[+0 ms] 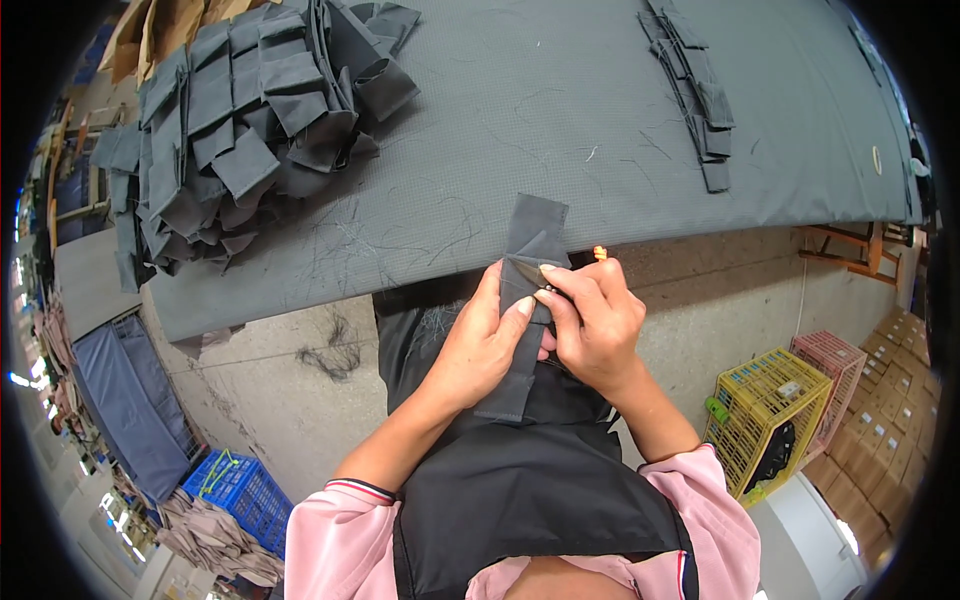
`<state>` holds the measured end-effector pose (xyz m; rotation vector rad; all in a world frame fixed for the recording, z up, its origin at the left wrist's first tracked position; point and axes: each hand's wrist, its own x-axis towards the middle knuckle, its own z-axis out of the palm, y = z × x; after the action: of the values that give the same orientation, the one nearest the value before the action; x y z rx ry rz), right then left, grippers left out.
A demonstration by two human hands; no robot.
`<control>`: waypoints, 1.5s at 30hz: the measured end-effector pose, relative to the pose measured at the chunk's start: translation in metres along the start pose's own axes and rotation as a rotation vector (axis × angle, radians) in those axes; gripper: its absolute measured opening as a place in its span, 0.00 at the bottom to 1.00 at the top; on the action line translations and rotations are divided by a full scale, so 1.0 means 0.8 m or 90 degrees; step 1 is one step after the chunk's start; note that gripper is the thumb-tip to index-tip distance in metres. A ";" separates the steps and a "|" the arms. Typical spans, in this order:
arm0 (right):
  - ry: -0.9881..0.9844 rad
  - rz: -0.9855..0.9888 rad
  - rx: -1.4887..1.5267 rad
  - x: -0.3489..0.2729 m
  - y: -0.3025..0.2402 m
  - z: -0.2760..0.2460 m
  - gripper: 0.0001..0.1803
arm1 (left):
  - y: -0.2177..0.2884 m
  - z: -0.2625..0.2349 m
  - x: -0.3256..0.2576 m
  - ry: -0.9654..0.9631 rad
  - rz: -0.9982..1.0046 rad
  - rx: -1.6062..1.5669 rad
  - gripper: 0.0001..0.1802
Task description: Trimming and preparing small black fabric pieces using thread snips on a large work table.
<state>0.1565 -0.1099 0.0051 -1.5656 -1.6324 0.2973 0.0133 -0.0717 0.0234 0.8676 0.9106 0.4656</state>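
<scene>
A dark grey fabric strip [538,222] with stitched folds runs from the table's near edge down over my lap. My left hand [478,345] is closed on it, with the thumb pressed along its face. Thumb and index finger of my right hand [600,325] pinch at the strip's right side, near a fold. A tiny shiny bit shows between those fingertips, too small to name. By my right knuckles an orange and yellow piece [600,253] sticks up; whether it is a tool's end or something worn, I cannot make out.
The grey-covered table [450,150] carries a large heap of folded dark strips [240,110] at far left, a short row of strips [692,90] at far right, and loose threads. A blue crate [240,495] stands lower left; a yellow crate [765,415] and cartons [885,420] lower right.
</scene>
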 end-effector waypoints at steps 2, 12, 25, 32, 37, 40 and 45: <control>0.009 0.023 0.017 -0.004 -0.001 -0.008 0.13 | -0.001 -0.002 0.001 0.004 -0.054 -0.036 0.20; -0.049 0.299 0.228 0.004 -0.003 -0.032 0.18 | -0.001 -0.007 0.002 -0.004 -0.072 -0.109 0.21; -0.013 0.192 0.315 -0.030 -0.002 0.018 0.15 | -0.038 -0.008 -0.004 0.083 -0.051 -0.100 0.29; -0.014 0.285 0.334 -0.016 -0.017 -0.010 0.15 | -0.029 -0.011 -0.006 0.046 -0.068 -0.209 0.25; -0.086 0.147 0.070 -0.012 -0.015 -0.045 0.12 | -0.020 -0.010 -0.006 0.040 -0.060 -0.216 0.23; -0.130 0.122 0.030 0.000 -0.019 -0.051 0.12 | -0.020 -0.007 -0.005 0.049 -0.048 -0.201 0.21; -0.249 0.109 -0.012 0.020 -0.019 -0.059 0.10 | -0.016 -0.009 -0.007 0.043 -0.058 -0.193 0.26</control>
<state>0.1800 -0.1156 0.0511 -1.7431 -1.7956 0.7192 0.0043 -0.0799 0.0135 0.5361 0.9085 0.5400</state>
